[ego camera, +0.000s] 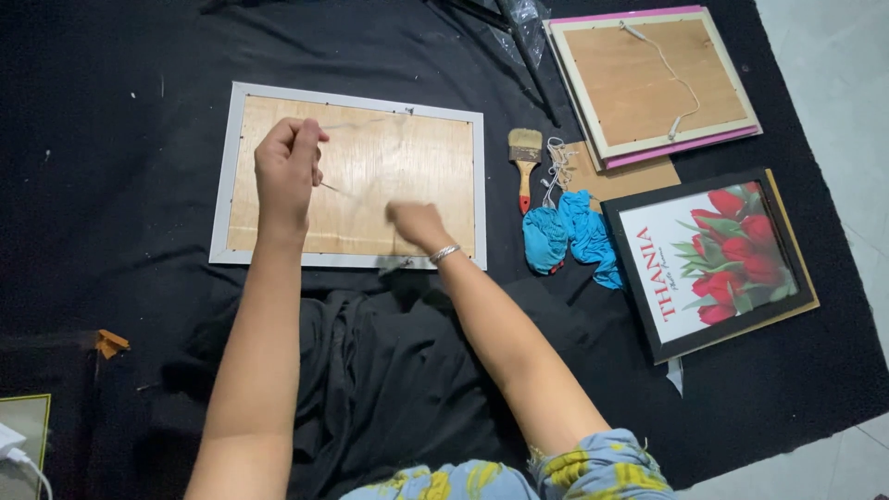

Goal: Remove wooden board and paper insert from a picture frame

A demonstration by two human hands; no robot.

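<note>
Sleeves: blue cloth with yellow flowers at the near edge, both bare forearms reaching away over a black cloth (120,231) spread on the floor.
Left hand (289,167): closed in a fist over the left part of the frame back, pinching a thin pale string (331,188) that runs right from it.
Right hand (417,222): blurred, fingers drawn together low over the near right of the board, a silver bangle (445,252) on the wrist; whether it grips the string I cannot tell.
Frame (352,176): lying face down, grey border around a plywood back, in the middle of the cloth.
Right of it: a paintbrush (525,157) with a red handle, then a crumpled blue rag (567,236).
Far right: another frame face down (648,79) on a pink one.
Near right: a black-framed picture of red tulips (713,259).
</note>
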